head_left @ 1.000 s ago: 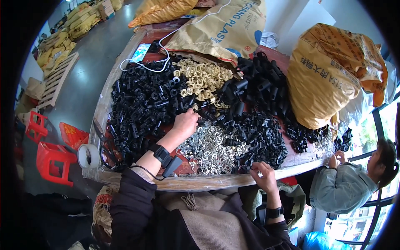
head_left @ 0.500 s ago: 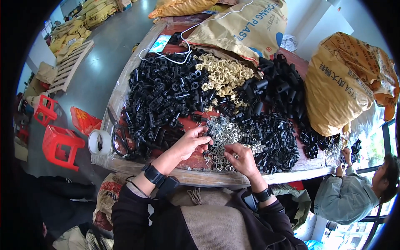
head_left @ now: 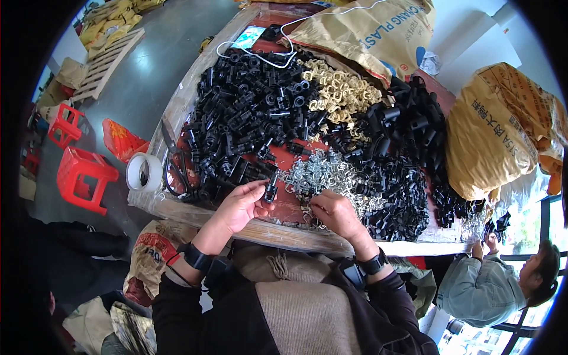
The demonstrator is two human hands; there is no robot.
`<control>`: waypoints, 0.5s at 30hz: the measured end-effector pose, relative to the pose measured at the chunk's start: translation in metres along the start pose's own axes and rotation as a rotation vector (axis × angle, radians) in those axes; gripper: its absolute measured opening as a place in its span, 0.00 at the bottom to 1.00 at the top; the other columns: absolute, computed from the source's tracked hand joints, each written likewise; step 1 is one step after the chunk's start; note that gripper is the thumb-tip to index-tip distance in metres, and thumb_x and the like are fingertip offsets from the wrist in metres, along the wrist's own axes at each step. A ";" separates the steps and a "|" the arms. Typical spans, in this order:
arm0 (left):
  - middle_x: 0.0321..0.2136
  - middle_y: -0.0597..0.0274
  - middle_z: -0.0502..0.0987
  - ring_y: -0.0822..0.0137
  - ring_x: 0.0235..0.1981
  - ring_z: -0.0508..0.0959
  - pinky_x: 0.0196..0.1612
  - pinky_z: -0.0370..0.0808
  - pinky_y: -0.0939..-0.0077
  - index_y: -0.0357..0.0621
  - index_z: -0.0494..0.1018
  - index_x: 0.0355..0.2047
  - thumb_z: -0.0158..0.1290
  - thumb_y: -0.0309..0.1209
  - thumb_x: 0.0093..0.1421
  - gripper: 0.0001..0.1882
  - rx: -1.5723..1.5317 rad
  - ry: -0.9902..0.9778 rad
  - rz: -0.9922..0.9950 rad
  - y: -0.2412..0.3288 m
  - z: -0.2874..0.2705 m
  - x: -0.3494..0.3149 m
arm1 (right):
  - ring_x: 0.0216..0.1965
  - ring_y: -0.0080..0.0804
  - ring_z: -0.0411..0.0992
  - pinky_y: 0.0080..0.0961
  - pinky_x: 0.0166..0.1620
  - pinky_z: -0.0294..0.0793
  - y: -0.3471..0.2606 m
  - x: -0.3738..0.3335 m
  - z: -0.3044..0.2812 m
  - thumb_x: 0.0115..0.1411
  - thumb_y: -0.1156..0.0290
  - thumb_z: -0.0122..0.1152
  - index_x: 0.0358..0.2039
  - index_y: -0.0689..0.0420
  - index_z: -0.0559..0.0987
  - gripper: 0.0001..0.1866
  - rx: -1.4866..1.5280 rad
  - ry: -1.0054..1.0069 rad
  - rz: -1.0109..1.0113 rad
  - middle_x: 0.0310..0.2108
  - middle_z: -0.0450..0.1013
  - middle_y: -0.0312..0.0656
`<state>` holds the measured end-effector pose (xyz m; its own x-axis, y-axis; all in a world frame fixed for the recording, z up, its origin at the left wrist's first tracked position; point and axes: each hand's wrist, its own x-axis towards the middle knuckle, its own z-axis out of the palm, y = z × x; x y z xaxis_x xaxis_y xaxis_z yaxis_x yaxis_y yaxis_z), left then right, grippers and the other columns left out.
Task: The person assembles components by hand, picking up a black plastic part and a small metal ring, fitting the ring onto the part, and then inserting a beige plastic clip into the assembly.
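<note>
Pinches a partly covered, glossy, rod-like black part (head_left: 271, 190) in the left hand (head_left: 238, 208), just below frame centre. Curls the right hand (head_left: 339, 214) beside silvery hooked clips (head_left: 319, 171), with fingertips hidden; cannot tell whether empty or holding.

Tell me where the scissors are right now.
In the head view, the scissors lie on the left edge of the table, between the white tape roll and heaped black parts.
</note>
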<state>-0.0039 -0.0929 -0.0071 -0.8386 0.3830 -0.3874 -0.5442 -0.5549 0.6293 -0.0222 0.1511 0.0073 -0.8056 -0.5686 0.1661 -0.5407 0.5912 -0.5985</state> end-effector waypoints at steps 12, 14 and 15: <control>0.30 0.60 0.73 0.70 0.28 0.74 0.26 0.70 0.83 0.40 0.66 0.39 0.44 0.31 0.56 0.11 -0.054 -0.020 0.053 -0.019 -0.009 -0.011 | 0.17 0.41 0.67 0.28 0.20 0.68 0.001 0.022 0.049 0.46 0.74 0.50 0.19 0.58 0.67 0.03 -0.471 0.018 -0.051 0.18 0.64 0.42; 0.29 0.61 0.73 0.71 0.27 0.74 0.26 0.70 0.84 0.41 0.66 0.37 0.45 0.30 0.55 0.10 -0.049 -0.040 0.032 -0.022 -0.002 -0.011 | 0.16 0.36 0.67 0.26 0.20 0.68 0.000 0.017 0.050 0.47 0.74 0.51 0.22 0.58 0.67 0.03 -0.402 0.084 0.006 0.19 0.65 0.42; 0.28 0.62 0.72 0.71 0.27 0.73 0.26 0.70 0.84 0.41 0.67 0.36 0.46 0.30 0.55 0.09 -0.044 -0.050 0.029 -0.023 0.002 -0.011 | 0.15 0.33 0.67 0.25 0.20 0.68 -0.001 0.016 0.048 0.48 0.75 0.51 0.24 0.58 0.67 0.03 -0.368 0.120 0.027 0.19 0.65 0.42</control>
<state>0.0180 -0.0824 -0.0161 -0.8523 0.4019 -0.3348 -0.5212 -0.5977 0.6092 -0.0230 0.1140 -0.0274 -0.8316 -0.4922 0.2573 -0.5521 0.7830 -0.2865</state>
